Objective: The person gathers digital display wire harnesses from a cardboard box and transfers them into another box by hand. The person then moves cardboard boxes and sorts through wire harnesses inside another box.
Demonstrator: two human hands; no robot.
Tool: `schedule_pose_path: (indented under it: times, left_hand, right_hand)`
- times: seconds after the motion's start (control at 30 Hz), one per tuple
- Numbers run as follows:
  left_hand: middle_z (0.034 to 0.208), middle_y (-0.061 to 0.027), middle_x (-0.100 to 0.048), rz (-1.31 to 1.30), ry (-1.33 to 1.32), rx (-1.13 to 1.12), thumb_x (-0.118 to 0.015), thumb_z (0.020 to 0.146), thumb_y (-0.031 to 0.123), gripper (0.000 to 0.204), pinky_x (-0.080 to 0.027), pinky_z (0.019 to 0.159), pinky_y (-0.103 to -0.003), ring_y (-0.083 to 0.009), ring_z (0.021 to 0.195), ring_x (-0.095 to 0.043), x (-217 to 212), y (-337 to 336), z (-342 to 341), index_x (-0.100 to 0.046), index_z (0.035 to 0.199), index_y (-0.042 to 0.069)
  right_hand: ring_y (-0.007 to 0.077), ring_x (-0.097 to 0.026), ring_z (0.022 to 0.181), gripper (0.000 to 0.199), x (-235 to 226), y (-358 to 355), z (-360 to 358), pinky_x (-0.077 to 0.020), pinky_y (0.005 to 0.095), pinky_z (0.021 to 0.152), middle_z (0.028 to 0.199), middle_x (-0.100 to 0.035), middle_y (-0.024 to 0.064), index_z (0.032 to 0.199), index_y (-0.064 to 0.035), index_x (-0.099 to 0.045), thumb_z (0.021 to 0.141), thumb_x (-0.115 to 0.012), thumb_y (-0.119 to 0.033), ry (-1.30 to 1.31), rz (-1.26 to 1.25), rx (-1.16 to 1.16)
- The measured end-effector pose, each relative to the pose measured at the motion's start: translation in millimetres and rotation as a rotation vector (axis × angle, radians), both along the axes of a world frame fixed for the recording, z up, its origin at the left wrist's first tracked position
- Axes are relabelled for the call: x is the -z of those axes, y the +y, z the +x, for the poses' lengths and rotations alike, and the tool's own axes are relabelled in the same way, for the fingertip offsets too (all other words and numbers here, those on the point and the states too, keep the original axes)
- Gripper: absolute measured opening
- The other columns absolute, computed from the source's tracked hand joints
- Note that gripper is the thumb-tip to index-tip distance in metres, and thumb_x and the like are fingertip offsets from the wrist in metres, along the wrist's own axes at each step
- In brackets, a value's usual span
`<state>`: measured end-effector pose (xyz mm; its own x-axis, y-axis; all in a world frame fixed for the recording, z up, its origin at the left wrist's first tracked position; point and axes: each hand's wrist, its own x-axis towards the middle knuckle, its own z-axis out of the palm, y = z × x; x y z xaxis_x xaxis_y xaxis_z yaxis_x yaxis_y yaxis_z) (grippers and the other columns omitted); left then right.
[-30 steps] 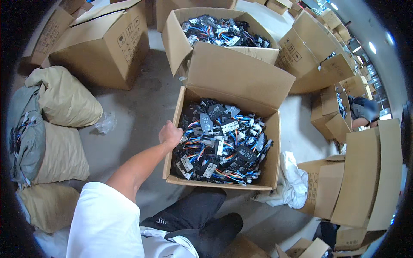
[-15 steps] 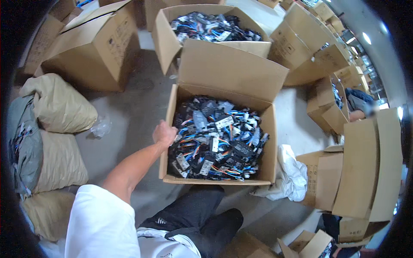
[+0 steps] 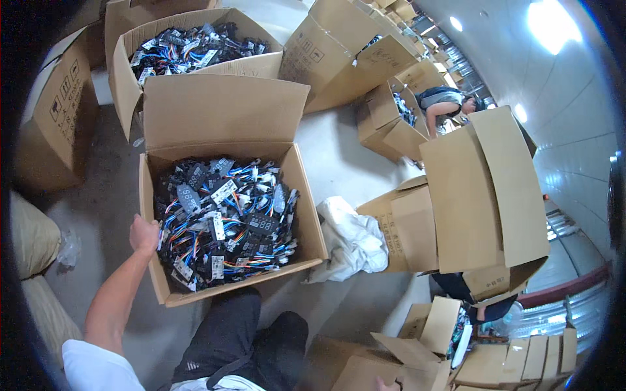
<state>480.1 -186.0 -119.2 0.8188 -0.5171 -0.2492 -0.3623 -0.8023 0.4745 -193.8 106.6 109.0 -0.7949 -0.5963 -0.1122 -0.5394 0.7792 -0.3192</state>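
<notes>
Open cardboard box (image 3: 229,225), centre-left of frame, sits full of wired black circuit boards (image 3: 222,218); nothing looks taken out yet. My left hand (image 3: 144,234) grips its left wall, fingers curled over the rim, arm stretched up from lower left. Right hand (image 3: 386,386) barely shows at the bottom edge, grip unclear.

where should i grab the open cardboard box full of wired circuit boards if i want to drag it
Probably by the top edge of a side wall, from outside. The open cardboard box has stiff upright walls and a heaped load of boards and wires, so nothing inside gives a firm hold. The left hand already grips the left wall's rim. The raised back flap looks too floppy.
</notes>
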Motion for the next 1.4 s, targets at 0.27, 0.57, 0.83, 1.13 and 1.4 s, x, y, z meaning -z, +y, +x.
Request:
schedule_pose_path:
  times: [0.27,0.57,0.83,1.13,1.4]
  left_hand:
    - [0.108,-0.0299,-0.066,-0.028,-0.056,-0.004,-0.063,0.081,0.023,0.046,-0.05,0.092,-0.05,-0.0446,0.104,-0.063,6,-1,4,-0.055,0.118,-0.005]
    - [0.105,-0.0299,-0.066,-0.029,-0.014,-0.013,-0.064,0.081,0.021,0.041,-0.05,0.091,-0.051,-0.0451,0.102,-0.064,6,3,6,-0.055,0.112,-0.004]
    - [0.105,-0.0294,-0.067,-0.025,0.038,-0.006,-0.065,0.081,0.019,0.041,-0.051,0.09,-0.051,-0.045,0.102,-0.064,0,0,7,-0.055,0.113,-0.005]
    - [0.106,-0.031,-0.067,-0.023,0.043,0.023,-0.062,0.082,0.019,0.046,-0.051,0.091,-0.05,-0.0443,0.102,-0.065,4,0,8,-0.054,0.118,-0.008]
    - [0.119,-0.0288,-0.063,0.043,0.101,0.017,-0.065,0.083,0.021,0.053,-0.048,0.097,-0.047,-0.0416,0.112,-0.061,-1,5,9,-0.053,0.126,-0.008]
  right_hand:
    - [0.0326,-0.057,0.119,0.068,4,0,-1,-0.0446,0.0397,0.103,0.131,-0.06,0.0184,0.133,0.0059,-0.053,0.082,-0.079,-0.03,0.033,0.128,0.036]
    - [0.0286,-0.06,0.112,0.067,26,14,-24,-0.0482,0.0387,0.096,0.125,-0.062,0.0164,0.13,0.0052,-0.055,0.079,-0.082,-0.028,0.073,0.023,-0.013]
    - [0.027,-0.061,0.103,0.075,3,-5,0,-0.0505,0.0386,0.092,0.122,-0.062,0.0177,0.133,0.0067,-0.05,0.079,-0.082,-0.033,-0.127,0.135,0.196]
    - [0.0366,-0.054,0.124,0.086,22,11,-24,-0.0422,0.0412,0.106,0.134,-0.056,0.0263,0.14,0.0054,-0.046,0.078,-0.081,-0.042,0.18,0.245,0.077]
    - [0.0324,-0.06,0.114,0.074,15,1,-15,-0.0467,0.0383,0.098,0.126,-0.063,0.0211,0.131,0.0049,-0.056,0.077,-0.083,-0.039,0.028,0.242,0.132]
